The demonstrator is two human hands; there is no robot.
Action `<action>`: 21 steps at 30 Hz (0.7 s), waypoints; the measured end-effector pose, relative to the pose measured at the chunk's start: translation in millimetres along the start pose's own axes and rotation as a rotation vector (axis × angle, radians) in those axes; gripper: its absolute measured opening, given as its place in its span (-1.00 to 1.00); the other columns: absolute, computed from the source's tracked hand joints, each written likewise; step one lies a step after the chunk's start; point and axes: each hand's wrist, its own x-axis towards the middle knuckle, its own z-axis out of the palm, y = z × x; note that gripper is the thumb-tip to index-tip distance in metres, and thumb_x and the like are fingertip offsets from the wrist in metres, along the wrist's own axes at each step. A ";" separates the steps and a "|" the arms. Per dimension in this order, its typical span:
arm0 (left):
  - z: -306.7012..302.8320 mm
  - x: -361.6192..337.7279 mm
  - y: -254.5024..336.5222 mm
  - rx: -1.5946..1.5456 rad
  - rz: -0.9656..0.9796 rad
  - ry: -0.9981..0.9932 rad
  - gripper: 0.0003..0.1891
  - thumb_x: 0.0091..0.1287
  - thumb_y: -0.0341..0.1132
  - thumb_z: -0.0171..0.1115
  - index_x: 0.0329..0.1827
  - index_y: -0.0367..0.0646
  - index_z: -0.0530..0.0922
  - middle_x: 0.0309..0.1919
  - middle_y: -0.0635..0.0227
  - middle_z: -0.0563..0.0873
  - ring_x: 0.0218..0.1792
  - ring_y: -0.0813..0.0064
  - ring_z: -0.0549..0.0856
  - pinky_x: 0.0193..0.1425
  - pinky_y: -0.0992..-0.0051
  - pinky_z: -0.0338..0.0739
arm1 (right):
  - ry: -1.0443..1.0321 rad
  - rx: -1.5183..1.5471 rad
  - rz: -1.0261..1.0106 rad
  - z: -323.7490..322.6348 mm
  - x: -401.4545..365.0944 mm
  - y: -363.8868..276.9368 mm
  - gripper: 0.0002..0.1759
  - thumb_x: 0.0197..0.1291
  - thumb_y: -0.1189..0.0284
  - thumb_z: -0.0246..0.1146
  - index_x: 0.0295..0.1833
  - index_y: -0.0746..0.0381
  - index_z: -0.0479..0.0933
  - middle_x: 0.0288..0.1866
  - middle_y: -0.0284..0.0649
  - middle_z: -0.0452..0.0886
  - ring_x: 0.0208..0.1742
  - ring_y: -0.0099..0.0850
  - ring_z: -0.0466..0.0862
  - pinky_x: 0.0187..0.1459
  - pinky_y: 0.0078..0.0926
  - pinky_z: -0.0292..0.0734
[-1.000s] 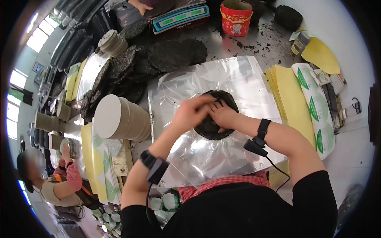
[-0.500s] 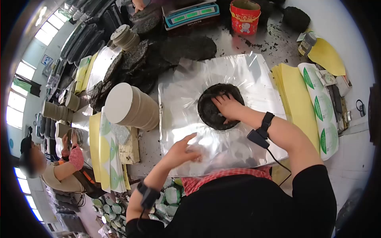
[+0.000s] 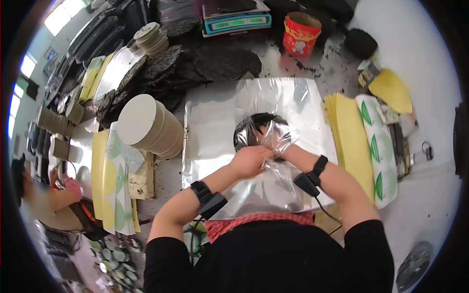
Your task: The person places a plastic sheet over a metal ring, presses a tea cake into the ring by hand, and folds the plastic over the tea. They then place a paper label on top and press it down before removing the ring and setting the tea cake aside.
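A round black cake (image 3: 243, 137) of dark pressed material sits in the middle of a shiny silvery sheet (image 3: 207, 117) on the table. Clear plastic film (image 3: 279, 134) is bunched up over its near right side. My left hand (image 3: 251, 160) is closed on a gathered fold of this film at the cake's near edge. On the cake lies my right hand (image 3: 289, 151), partly covered by the crinkled film. One of its fingers shows against the black surface; the others are hidden.
A stack of pale round discs (image 3: 154, 127) stands left. Yellow sheets (image 3: 349, 141) and green-and-white printed sheets (image 3: 376, 146) lie right. Behind are black cakes (image 3: 215, 63), a scale (image 3: 237, 23) and a red bucket (image 3: 300, 36). A co-worker (image 3: 51, 200) works at far left.
My left hand has moved right and forward to the cake and taken hold of the film. The film now covers part of my right hand, which was flat on the cake.
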 end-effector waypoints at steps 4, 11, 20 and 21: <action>-9.5 12.2 16.8 -0.003 -0.454 -0.084 -0.71 0.34 -0.09 0.07 -0.24 -0.09 0.64 -0.38 0.05 0.70 -0.29 -0.05 0.65 -0.20 0.10 0.54 | 0.102 0.181 -0.240 55.2 15.4 57.0 -0.40 0.20 0.34 0.16 0.37 0.23 0.31 0.16 0.17 0.48 0.22 0.03 0.48 0.28 -0.18 0.35; -0.5 10.2 5.8 0.078 -0.529 -0.308 -0.52 0.34 0.02 -0.04 0.06 -0.19 0.53 -0.40 -0.03 0.70 -0.31 -0.05 0.68 -0.16 0.07 0.54 | 0.324 0.756 0.139 -96.0 -110.1 -49.6 -0.30 0.27 0.35 0.24 0.43 0.41 0.17 0.30 -0.07 0.49 0.27 -0.29 0.50 0.34 -0.42 0.31; -14.0 28.7 -3.3 0.018 -0.455 -0.486 -0.24 0.15 0.03 0.12 0.45 -0.03 0.25 -0.22 -0.03 0.72 -0.18 -0.02 0.70 -0.05 0.13 0.58 | 0.114 1.008 -0.279 -191.4 -170.8 -82.0 -0.68 0.20 0.37 0.32 0.05 0.23 0.61 -0.01 -0.14 0.68 0.00 -0.25 0.65 -0.02 -0.37 0.53; -13.8 29.7 -4.1 0.022 -0.467 -0.474 -0.31 0.14 0.06 0.13 0.35 -0.03 0.38 -0.18 -0.02 0.72 -0.14 -0.03 0.69 -0.02 0.14 0.58 | -0.113 0.704 -0.264 -145.1 -173.6 -82.0 -0.51 0.18 0.21 0.33 0.18 0.19 0.52 0.14 -0.15 0.59 0.12 -0.21 0.60 0.09 -0.31 0.48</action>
